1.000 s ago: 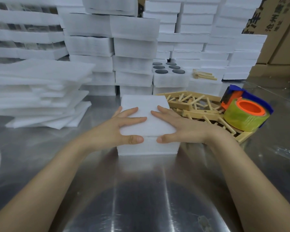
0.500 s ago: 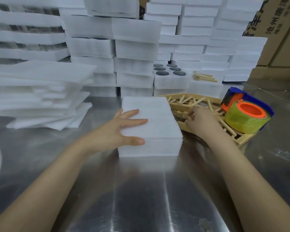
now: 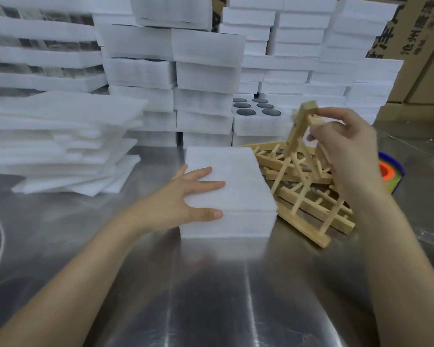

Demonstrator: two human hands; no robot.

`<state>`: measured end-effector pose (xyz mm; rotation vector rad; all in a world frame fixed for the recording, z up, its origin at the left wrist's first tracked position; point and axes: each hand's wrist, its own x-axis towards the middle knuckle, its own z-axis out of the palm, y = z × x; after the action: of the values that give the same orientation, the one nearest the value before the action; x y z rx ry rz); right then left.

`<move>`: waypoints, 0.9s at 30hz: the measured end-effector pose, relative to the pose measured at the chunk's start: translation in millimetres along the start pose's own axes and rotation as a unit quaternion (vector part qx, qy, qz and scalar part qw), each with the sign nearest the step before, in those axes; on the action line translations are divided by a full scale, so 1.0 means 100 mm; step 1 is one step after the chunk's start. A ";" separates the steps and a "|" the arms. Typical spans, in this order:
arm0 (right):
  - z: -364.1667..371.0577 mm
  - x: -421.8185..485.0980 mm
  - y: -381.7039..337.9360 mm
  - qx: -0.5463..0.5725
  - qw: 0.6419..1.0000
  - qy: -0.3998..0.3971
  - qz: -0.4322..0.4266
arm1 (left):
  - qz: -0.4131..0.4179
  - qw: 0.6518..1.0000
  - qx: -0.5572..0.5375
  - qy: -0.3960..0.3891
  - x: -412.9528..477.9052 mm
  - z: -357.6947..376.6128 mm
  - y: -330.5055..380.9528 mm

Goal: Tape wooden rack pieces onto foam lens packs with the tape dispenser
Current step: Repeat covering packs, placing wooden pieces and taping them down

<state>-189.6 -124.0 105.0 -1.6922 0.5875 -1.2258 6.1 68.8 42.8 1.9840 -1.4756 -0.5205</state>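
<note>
No tape is applied yet. The central foam pack (image 3: 232, 186) is steadied by the left hand (image 3: 186, 199), fingers spread. A rack piece (image 3: 297, 128) is pinched by the right hand (image 3: 346, 146). The tape dispenser (image 3: 388, 171), half hidden at right, seems untouched.

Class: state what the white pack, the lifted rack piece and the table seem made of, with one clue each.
Pack: probably foam, matte white, fuzzy layered edges. Rack piece: pale unfinished-looking wood, square slats and pegs. Table: likely stainless steel, brushed sheen, blurred reflections.
</note>
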 end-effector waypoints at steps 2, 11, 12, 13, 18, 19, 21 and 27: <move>0.18 -0.09 0.02 -0.037 0.995 -0.054 -0.070 | 0.002 1.000 0.002 0.000 0.01 0.00 -0.01; 0.53 -0.21 0.39 -0.323 0.889 -0.269 -0.184 | 0.004 1.000 0.001 0.006 -0.01 0.01 0.00; 0.52 -0.20 0.40 -0.323 0.887 -0.271 -0.188 | 0.005 1.000 0.003 0.009 -0.01 0.01 0.00; 0.51 -0.20 0.40 -0.324 0.885 -0.274 -0.192 | 0.003 1.000 0.003 0.015 -0.02 0.02 0.00; 0.55 -0.21 0.44 -0.288 0.896 -0.275 -0.199 | -0.030 0.999 0.002 0.019 -0.02 0.03 -0.04; 0.57 -0.22 0.45 -0.269 0.902 -0.274 -0.196 | -0.034 0.999 0.014 0.012 -0.01 0.02 -0.04; 0.60 -0.24 0.47 -0.237 0.912 -0.276 -0.186 | -0.034 0.998 0.044 0.001 -0.01 0.02 -0.03; 0.64 -0.29 0.48 -0.167 0.935 -0.275 -0.152 | -0.016 0.999 0.045 0.013 0.00 0.04 -0.03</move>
<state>-136.2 -96.3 44.9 -2.3653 0.1953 -0.8130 5.6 68.1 38.3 2.0798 -1.4765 -0.4483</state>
